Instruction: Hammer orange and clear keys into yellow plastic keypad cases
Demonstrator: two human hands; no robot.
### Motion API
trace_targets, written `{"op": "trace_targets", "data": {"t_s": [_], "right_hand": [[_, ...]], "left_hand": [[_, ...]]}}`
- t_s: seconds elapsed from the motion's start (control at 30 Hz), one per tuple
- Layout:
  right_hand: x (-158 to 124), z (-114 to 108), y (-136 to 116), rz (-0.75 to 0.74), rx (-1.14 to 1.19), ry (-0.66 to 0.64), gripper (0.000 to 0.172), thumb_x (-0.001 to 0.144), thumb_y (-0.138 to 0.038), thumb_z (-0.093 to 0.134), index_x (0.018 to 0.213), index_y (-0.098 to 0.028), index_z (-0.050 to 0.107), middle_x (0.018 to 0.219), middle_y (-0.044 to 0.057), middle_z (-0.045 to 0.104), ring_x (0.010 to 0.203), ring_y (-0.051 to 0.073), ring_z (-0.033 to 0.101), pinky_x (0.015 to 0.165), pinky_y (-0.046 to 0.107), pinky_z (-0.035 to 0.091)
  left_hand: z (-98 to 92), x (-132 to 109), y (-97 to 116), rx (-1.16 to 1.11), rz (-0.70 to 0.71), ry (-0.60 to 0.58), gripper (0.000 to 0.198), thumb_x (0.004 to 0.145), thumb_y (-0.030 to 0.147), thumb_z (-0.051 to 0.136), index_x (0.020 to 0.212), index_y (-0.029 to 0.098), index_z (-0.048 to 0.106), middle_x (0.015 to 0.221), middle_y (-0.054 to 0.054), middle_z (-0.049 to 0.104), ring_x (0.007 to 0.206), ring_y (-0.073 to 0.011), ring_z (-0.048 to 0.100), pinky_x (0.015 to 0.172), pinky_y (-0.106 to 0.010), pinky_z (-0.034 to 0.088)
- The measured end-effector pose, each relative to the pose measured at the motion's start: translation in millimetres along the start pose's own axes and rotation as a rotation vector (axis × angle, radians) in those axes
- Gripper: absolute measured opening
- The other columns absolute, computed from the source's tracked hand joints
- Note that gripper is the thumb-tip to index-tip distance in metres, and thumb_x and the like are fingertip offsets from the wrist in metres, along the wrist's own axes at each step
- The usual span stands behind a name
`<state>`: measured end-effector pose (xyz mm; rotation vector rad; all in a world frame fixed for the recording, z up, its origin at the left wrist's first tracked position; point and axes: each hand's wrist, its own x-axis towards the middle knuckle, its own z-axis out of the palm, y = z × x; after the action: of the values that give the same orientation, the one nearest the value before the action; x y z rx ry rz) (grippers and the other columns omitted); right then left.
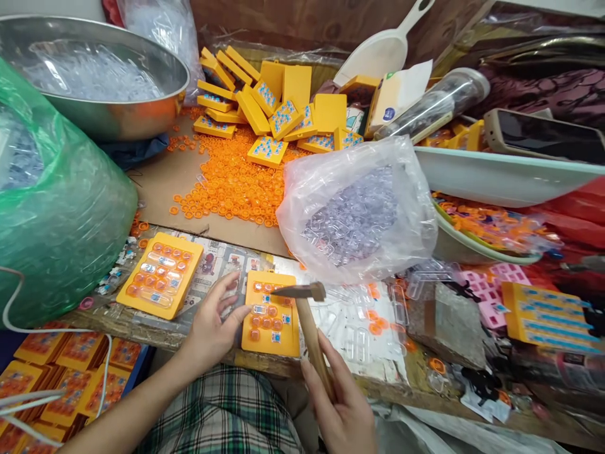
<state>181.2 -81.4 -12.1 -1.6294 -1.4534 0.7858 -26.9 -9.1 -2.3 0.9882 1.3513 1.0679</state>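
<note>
Right hand (343, 403) is gripping a wooden-handled hammer (307, 321), its head hovering over a yellow plastic tray of orange buttons (270, 312); left hand (212, 325), fingers loose, is steadying the tray's edge on the desk (155, 331).

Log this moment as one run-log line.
left hand: steadies yellow panel on bench | right hand: grip on hammer, head over panel | beside: filled panel, clear-parts bag

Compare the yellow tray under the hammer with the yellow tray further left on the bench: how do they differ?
The tray under the hammer is steadied by the left hand, while the left tray lies untouched. The near tray has only part of its slots filled with orange discs; the left tray looks fully filled. The hammer, held in the right hand, hangs over the near tray only. Both are yellow, flat on the bench.
</note>
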Motion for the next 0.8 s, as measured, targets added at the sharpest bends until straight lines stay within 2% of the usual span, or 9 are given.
{"op": "trace_targets", "data": {"t_s": [0.1,0.17,0.3,0.4,0.47,0.53,0.6,0.67,0.8], "right_hand": [[17.0,9.1,-0.3,0.200,0.180,-0.091,0.051,0.081,-0.043,0.063,0.127,-0.024,0.059,0.073,0.005,0.069,0.064,0.022,0.066,0.046,0.029,0.055],[23.7,14.6,-3.6,0.349,0.317,-0.170,0.061,0.080,-0.047,0.064,0.134,-0.021,0.053,0.052,-0.001,0.059,0.043,0.015,0.055,0.034,0.024,0.044],[28.3,25.4,-12.4,0.493,0.493,-0.293,0.074,0.082,-0.051,0.061,0.144,-0.018,0.037,0.041,-0.008,0.047,0.032,0.008,0.040,0.033,0.019,0.036],[35.9,31.8,-14.9,0.216,0.226,-0.232,0.060,0.091,-0.047,0.047,0.139,-0.012,0.044,0.054,0.000,0.060,0.043,0.013,0.055,0.044,0.025,0.050],[43.9,33.4,-15.4,0.004,-0.012,-0.147,0.048,0.093,-0.041,0.043,0.131,-0.014,0.054,0.082,0.008,0.069,0.067,0.017,0.066,0.061,0.030,0.056],[52.2,32.5,-16.3,-0.096,-0.153,-0.081,0.039,0.091,-0.035,0.046,0.123,-0.017,0.061,0.111,0.013,0.066,0.095,0.022,0.065,0.081,0.034,0.054],[60.2,30.1,-17.0,-0.129,-0.250,-0.023,0.034,0.089,-0.031,0.049,0.116,-0.018,0.065,0.123,0.014,0.060,0.110,0.026,0.057,0.093,0.041,0.047],[68.4,27.8,-15.1,-0.151,-0.359,0.035,0.030,0.089,-0.028,0.050,0.111,-0.017,0.068,0.119,0.017,0.062,0.106,0.029,0.057,0.093,0.045,0.044],[84.5,23.3,-3.1,-0.186,-0.476,0.079,0.026,0.088,-0.019,0.050,0.104,-0.016,0.069,0.097,0.015,0.068,0.080,0.024,0.062,0.073,0.036,0.049]], "left_hand": [[8.2,-0.8,12.5,-0.248,-0.250,0.051,0.060,0.069,0.027,0.076,0.123,0.017,0.052,0.136,-0.014,0.050,0.117,-0.0255,0.054,0.097,-0.035,0.047],[14.5,-0.8,19.4,-0.353,-0.338,0.003,0.062,0.066,0.028,0.079,0.121,0.016,0.053,0.134,-0.015,0.053,0.111,-0.0257,0.059,0.094,-0.035,0.049],[14.7,-9.5,23.7,-0.479,-0.480,-0.149,0.054,0.067,0.032,0.079,0.112,0.013,0.056,0.110,-0.017,0.068,0.085,-0.0269,0.070,0.075,-0.037,0.057],[-1.3,-22.9,20.3,-0.504,-0.577,-0.066,0.053,0.068,0.028,0.079,0.113,0.013,0.055,0.105,-0.017,0.070,0.081,-0.0283,0.071,0.072,-0.039,0.058],[-13.3,-31.1,18.5,-0.522,-0.629,-0.021,0.058,0.067,0.025,0.079,0.118,0.015,0.053,0.106,-0.015,0.070,0.085,-0.0293,0.071,0.074,-0.040,0.058],[-19.7,-36.7,18.1,-0.553,-0.649,0.000,0.061,0.067,0.023,0.079,0.121,0.017,0.051,0.107,-0.015,0.070,0.087,-0.0297,0.070,0.075,-0.040,0.058],[-18.2,-39.5,18.8,-0.597,-0.646,-0.007,0.061,0.067,0.023,0.079,0.121,0.016,0.051,0.108,-0.015,0.070,0.090,-0.0300,0.070,0.078,-0.040,0.058],[-11.2,-40.6,19.4,-0.634,-0.641,-0.037,0.059,0.066,0.023,0.079,0.118,0.015,0.053,0.108,-0.015,0.070,0.092,-0.0302,0.069,0.080,-0.040,0.057],[2.7,-41.6,18.1,-0.684,-0.646,-0.123,0.053,0.067,0.023,0.079,0.113,0.014,0.055,0.106,-0.015,0.070,0.091,-0.0296,0.069,0.082,-0.041,0.056]]}}
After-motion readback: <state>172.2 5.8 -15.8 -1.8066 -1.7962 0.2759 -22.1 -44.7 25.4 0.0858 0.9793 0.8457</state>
